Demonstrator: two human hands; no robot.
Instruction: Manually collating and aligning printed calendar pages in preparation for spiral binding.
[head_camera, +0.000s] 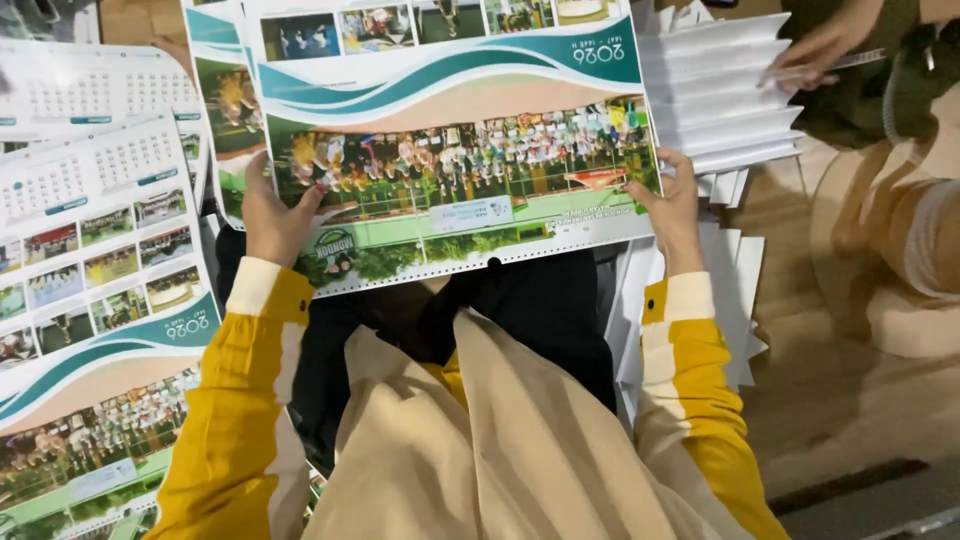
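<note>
- Two hands are closed on one large printed calendar sheet (450, 150), which is held flat above the lap, its punched bottom edge nearest the body.
- The left hand (272, 215) is clamped on the sheet's left edge, thumb on top and fingers (310, 192) curled over the print.
- The right hand (672, 210) is pinched on the right edge near the lower corner, fingers narrow, with the paper caught between thumb and fingers.
- The sheet is judged light and thin, glossy and probably slippery; it is likely to sag or crease if held by one side only, so a grip at both side edges, as shown, is thought safest.
- The row of punched holes is judged the weakest part and is best not pulled on.
- More printed sheets of the same kind (100, 260) are spread to the left, overlapping one another.
- A fanned stack of white sheets (715, 90) lies beyond the right hand, and further white sheets (735, 300) are seen beneath the right wrist.
- Another person's hand (820, 50) rests at the fanned stack, top right; what it grips cannot be told.
</note>
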